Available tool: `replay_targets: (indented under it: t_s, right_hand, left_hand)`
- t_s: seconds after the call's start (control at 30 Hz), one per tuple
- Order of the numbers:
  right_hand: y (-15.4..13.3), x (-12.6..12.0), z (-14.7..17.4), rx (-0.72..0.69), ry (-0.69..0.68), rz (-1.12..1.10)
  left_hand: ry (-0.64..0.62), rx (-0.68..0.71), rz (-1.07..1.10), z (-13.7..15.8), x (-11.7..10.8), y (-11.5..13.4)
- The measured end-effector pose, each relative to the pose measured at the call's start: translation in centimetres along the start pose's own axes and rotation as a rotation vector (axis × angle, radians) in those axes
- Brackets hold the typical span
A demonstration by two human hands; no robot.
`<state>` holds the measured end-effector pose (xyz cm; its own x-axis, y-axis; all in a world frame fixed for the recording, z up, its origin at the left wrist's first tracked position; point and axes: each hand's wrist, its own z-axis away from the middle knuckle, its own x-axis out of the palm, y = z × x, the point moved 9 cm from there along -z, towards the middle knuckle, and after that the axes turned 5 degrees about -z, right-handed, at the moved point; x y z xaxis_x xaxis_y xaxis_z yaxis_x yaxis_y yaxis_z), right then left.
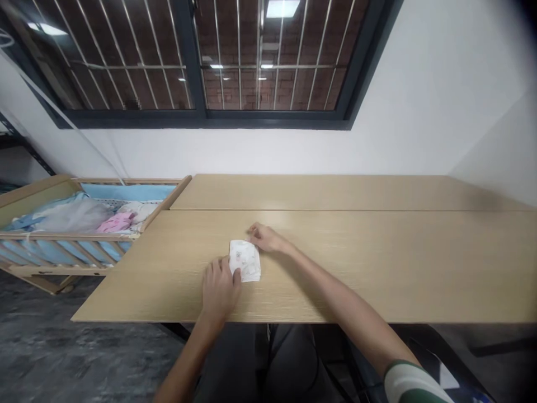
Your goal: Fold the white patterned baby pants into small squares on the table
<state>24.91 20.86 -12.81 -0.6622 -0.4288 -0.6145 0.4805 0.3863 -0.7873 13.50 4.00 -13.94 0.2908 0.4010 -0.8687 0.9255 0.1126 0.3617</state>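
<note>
A small white folded diaper (245, 261), with faint print on its face, lies on the wooden table (377, 263) in front of me. My left hand (220, 282) rests along its left side, thumb over the lower left edge, holding it against the tabletop. At the upper right corner my right hand (266, 238) has its thumb and fingers pinched together on the diaper's edge. The exact contact of the right fingertips is partly blurred.
To the left of the table stands a wooden crib (90, 240) with blue lining, bedding and a pink cloth (116, 222). A barred window (268, 61) is set in the white wall behind. The table's front edge runs close to my lap.
</note>
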Motion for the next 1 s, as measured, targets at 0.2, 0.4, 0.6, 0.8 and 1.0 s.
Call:
replay_targets:
  t_s: [0.2, 0.4, 0.6, 0.8, 1.0]
  right_hand:
    - [-8.5, 3.7, 5.7, -0.505, -0.175, 0.173]
    - [-8.6, 8.4, 9.5, -0.539, -0.523, 0.119]
    - [-3.7, 6.1, 4.6, -0.477, -0.452, 0.205]
    - [-0.8, 4.2, 0.8, -0.435, -0.363, 0.262]
    - [-1.1, 2.8, 1.8, -0.367, -0.224, 0.286]
  left_hand:
    - [0.078, 0.157, -0.082, 5.1, 0.7, 4.3]
    - [0.023, 0.166, -0.088, 6.3, 2.0, 4.6]
    - [0.009, 0.149, -0.071, 5.9, 1.6, 4.3]
    - [0.004, 0.135, -0.096, 6.1, 2.1, 4.5]
    - [0.025, 0.126, 0.015, 4.1, 0.2, 1.6]
